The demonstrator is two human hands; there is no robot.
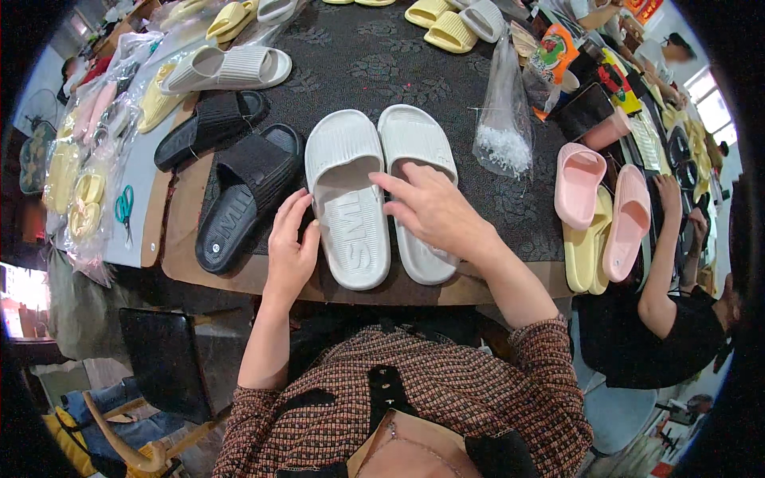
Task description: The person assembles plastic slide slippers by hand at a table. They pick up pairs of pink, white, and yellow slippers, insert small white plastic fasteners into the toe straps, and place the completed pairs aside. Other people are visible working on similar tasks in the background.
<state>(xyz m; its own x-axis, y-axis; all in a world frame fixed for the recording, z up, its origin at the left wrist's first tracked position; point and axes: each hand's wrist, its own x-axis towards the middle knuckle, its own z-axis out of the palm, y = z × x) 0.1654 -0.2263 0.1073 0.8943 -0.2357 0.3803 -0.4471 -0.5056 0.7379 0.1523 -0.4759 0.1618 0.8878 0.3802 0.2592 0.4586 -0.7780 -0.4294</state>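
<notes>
A pair of light grey slide slippers lies side by side before me, toes pointing away: a left slipper (351,239) and a right slipper (418,131). Against the outer edge of the left one rests my left hand (291,251), fingers stretched and apart. My right hand (438,209) lies over the right slipper's opening with its fingers spread. One fingertip reaches the inner edge of the left slipper's strap; the other fingers partly hide the right slipper's footbed. Left of my left hand are two black slippers, one nearer (255,187) and one farther (211,127).
Pink slippers (625,231) and yellow slippers (586,263) sit at the table's right edge. Behind them lies a plastic bag of small white pieces (502,147). At left are green-handled scissors (124,209), a grey slipper (251,68) and bagged slippers (84,199). A co-worker's arm (661,255) reaches in at right.
</notes>
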